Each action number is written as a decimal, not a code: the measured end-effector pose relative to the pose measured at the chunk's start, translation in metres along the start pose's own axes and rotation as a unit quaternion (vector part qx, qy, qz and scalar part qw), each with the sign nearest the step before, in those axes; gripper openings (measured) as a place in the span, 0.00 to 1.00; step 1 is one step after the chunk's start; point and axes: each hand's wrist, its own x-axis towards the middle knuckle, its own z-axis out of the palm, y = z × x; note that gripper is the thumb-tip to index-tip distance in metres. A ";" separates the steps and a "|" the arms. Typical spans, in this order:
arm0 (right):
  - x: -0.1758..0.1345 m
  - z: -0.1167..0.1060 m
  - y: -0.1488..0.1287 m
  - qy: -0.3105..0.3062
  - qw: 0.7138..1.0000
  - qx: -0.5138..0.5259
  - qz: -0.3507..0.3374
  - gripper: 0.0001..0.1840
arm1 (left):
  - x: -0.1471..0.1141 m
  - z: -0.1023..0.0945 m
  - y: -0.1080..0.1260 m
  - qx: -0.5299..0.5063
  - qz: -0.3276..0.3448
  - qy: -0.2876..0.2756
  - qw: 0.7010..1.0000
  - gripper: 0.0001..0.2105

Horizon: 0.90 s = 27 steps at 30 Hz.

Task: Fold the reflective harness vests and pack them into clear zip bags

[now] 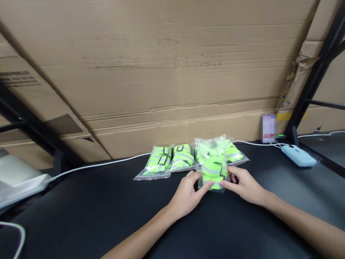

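Observation:
Between my two hands is a clear plastic bag (215,165) packed with folded neon-yellow webbing that has grey reflective stripes and a dark buckle. My left hand (188,190) grips its lower left side, thumb on the front. On the lower right, my right hand (244,184) pinches the same bag, its thumb also in front and the other fingers partly hidden. Behind it stands a row of similar bags: one at the left (159,160), another beside it (182,157), and one at the right (234,151). Part of a further bag shows behind the held one.
A tall cardboard sheet (172,72) backs the black table (107,208). At the right lie a light-blue power bank (298,155) and a blurred upright card (268,128). A white cable (102,164) runs along the back from a white power strip (29,189). Black frame posts (320,68) flank the table.

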 end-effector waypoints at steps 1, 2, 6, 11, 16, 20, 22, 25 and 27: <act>0.000 0.001 0.000 0.012 0.999 0.032 0.014 0.24 | 0.000 0.001 0.000 -0.008 -0.022 0.007 1.000 0.19; -0.001 0.002 0.000 0.021 0.998 0.061 0.022 0.31 | 0.000 0.002 0.001 -0.016 -0.041 0.015 0.999 0.21; -0.002 0.003 0.001 0.010 0.996 0.087 -0.014 0.59 | -0.001 -0.001 0.006 -0.049 -0.053 0.017 0.997 0.22; -0.004 0.002 -0.002 0.040 0.997 0.038 -0.045 0.33 | -0.004 -0.003 0.013 -0.020 -0.034 0.004 0.999 0.18; -0.007 0.005 -0.006 0.050 0.995 0.011 -0.087 0.35 | -0.005 0.004 0.007 0.021 -0.053 0.023 0.998 0.26; -0.007 0.011 -0.007 0.077 0.992 0.002 -0.096 0.25 | -0.006 0.007 0.003 0.064 -0.052 0.033 0.996 0.28; -0.007 0.012 -0.008 0.087 0.992 -0.003 -0.092 0.21 | -0.007 0.008 0.004 0.096 -0.044 0.033 0.994 0.29; -0.008 0.011 -0.011 0.094 0.992 0.001 -0.078 0.14 | -0.007 0.007 0.006 0.124 -0.020 0.029 0.992 0.28; -0.008 0.011 -0.012 0.092 0.993 0.016 -0.066 0.11 | -0.006 0.006 0.006 0.134 0.001 0.027 0.991 0.27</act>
